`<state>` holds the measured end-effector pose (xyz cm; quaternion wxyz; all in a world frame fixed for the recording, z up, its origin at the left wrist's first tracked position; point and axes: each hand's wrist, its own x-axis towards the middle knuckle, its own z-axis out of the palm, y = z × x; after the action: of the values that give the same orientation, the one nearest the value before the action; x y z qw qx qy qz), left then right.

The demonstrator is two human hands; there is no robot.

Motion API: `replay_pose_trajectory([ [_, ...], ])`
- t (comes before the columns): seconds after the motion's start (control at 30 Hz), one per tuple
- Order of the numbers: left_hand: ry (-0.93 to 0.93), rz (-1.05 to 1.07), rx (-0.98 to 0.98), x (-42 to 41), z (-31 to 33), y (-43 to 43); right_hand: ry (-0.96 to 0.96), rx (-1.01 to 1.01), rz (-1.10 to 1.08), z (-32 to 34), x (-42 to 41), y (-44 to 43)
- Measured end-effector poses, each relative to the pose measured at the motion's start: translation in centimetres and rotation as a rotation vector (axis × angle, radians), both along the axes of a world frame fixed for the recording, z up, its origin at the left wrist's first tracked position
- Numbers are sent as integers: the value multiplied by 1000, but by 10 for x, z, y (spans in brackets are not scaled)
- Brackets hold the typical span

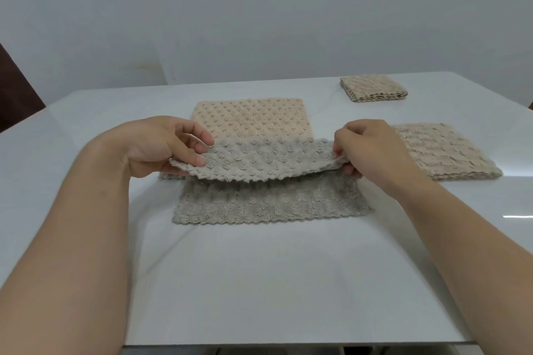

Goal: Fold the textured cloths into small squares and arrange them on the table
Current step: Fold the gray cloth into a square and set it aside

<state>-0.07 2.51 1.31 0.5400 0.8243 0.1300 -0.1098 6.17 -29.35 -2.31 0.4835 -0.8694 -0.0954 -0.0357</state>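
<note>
A grey textured cloth [265, 199] lies on the white table [259, 282] at the centre, its far edge lifted and curling toward me. My left hand [161, 147] pinches the cloth's left far corner. My right hand [366, 150] pinches the right far corner. Under and behind the grey cloth lies a flat peach textured cloth [253, 117]. A beige cloth [444, 150], folded into a thick rectangle, rests to the right. A smaller folded beige square [373, 88] sits at the far right.
A pale wall rises behind the table. A dark chair back [14, 89] shows at the far left. The table's near edge [288, 346] runs along the bottom of the view.
</note>
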Motion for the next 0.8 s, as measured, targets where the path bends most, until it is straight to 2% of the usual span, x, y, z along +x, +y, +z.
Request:
replay_pose_trajectory([
  [0.17,54,-189,55,-3,0,9,-59,-105,23,4,-3,-1],
  [0.27,64,-289,105,-3,-3,11,-72,-258,116,7,-9,-1],
  [0.53,120,-354,182,-5,-4,4,23,-551,324,11,-20,0],
  [0.8,183,-346,297,-7,-7,-1,13,-626,368,14,-23,-2],
])
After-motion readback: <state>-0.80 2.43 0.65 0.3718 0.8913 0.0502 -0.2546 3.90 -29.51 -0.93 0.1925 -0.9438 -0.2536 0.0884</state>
